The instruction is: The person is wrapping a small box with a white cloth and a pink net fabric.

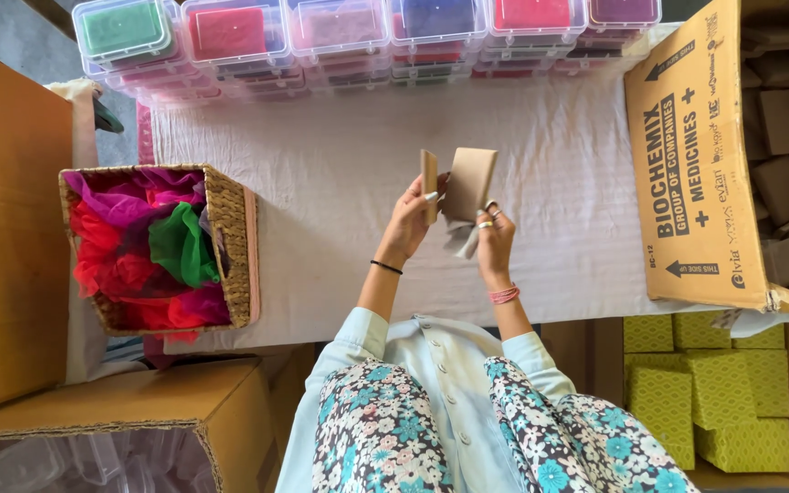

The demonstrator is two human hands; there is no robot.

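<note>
Holding: left hand [410, 219] pinches brown card piece [428, 181]
Right hand [493, 235]: clamped on brown box [470, 183], hands close together
Left of hands: wicker basket [235, 239]

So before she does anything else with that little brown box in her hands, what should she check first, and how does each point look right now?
1. Left hand grips the brown lid piece: ok.
2. Right hand grips the brown box body: ok.
3. The two pieces are held apart, above the white table cloth: ok.
4. Box contents: cannot tell, the inside is hidden.
5. Wicker basket of coloured netting sits beside her left hand: ok.
6. Large carton of more brown boxes lies open on her right: ok.
</note>
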